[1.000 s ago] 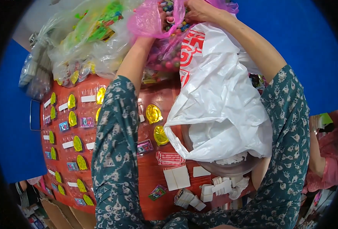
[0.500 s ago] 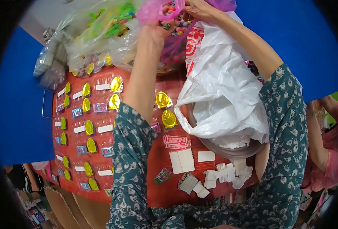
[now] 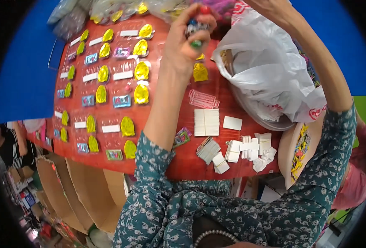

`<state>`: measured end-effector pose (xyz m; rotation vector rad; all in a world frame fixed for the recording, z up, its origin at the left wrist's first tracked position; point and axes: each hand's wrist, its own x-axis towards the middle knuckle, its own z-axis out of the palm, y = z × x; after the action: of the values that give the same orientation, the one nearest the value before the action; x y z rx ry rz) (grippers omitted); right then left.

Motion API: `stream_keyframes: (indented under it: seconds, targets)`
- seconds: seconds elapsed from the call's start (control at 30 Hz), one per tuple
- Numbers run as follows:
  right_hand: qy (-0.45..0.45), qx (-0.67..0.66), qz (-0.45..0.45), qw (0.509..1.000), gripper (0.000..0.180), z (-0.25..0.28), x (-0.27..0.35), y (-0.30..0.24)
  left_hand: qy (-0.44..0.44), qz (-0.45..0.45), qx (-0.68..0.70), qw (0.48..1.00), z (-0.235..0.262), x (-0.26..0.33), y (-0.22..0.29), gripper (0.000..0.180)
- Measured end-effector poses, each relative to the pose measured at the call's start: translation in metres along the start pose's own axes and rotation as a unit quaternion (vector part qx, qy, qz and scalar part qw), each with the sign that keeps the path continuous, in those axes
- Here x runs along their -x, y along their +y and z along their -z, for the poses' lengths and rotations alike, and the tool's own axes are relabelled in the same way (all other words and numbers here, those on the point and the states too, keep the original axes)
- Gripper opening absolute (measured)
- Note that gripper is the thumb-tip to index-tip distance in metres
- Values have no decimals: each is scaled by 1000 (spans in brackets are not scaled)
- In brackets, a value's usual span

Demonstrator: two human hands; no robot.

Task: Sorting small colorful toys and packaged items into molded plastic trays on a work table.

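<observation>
Head view: the left hand (image 3: 188,33) curls around small coloured balls (image 3: 197,27) above the red table (image 3: 185,166), where a slackening finger could let one drop and roll, while the right hand (image 3: 270,6) (partly cropped, its grip impossible to tell) lies near the white bag (image 3: 259,74).

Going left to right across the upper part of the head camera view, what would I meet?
Wire frame → topmost blue packet → left hand, closed around small colored pieces → white plastic bag → pink clothing of another person, lower down.
</observation>
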<state>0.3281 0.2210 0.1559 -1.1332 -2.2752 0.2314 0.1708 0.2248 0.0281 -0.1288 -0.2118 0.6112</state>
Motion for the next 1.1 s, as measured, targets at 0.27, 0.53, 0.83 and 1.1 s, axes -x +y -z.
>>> stream_keyframes:
  seconds: [0.27,0.53,0.83,1.1]
  targets:
    - [-137,-262,-272,916,29,-25,63,-75,127,-64,41,989,5,160,-66,22]
    - [-104,-426,-497,748,28,-72,107,-95,121,-104,31,987,20,224,-87,21]
    - [-11,-558,-513,652,19,-106,111,-79,109,-66,76,989,28,220,-91,16]
    - [-69,-585,-506,630,15,-122,111,-96,142,-91,25,985,36,217,-83,10]
